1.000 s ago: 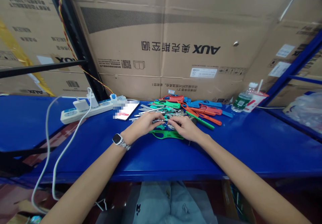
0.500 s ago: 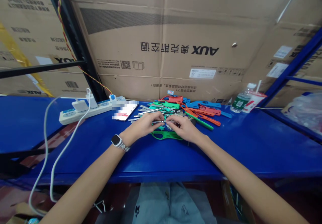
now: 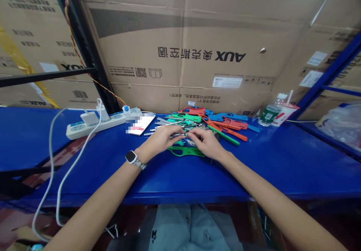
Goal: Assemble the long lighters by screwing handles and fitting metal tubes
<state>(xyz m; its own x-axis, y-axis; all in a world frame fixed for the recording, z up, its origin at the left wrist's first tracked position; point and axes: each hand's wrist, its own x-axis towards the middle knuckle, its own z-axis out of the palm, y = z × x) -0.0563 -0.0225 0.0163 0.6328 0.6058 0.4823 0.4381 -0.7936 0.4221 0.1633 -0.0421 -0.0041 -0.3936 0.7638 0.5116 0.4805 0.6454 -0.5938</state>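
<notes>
My left hand [image 3: 163,137], with a watch [image 3: 132,157] on the wrist, pinches a thin metal tube [image 3: 176,135]. Fingertip to fingertip with it, my right hand [image 3: 208,142] is closed at the tube's end on a piece too small to make out. Just below the hands lies a green lighter casing [image 3: 186,152] with a loop handle. Several metal tubes [image 3: 166,123] are heaped behind my left hand. Beyond them are a green casing [image 3: 193,118], a red casing [image 3: 194,111], orange casings [image 3: 235,133] and blue casings [image 3: 237,117].
A phone [image 3: 143,123] and a white power strip [image 3: 113,122] with cables lie on the left of the blue table [image 3: 254,168]. At the right stand a water bottle [image 3: 269,112] and a cup with a straw [image 3: 283,115]. Large cardboard boxes [image 3: 141,55] rise behind.
My fingertips have shifted slightly at the tube's end, and the right fingers have drawn a little nearer the left. The heap around them looks the same.
</notes>
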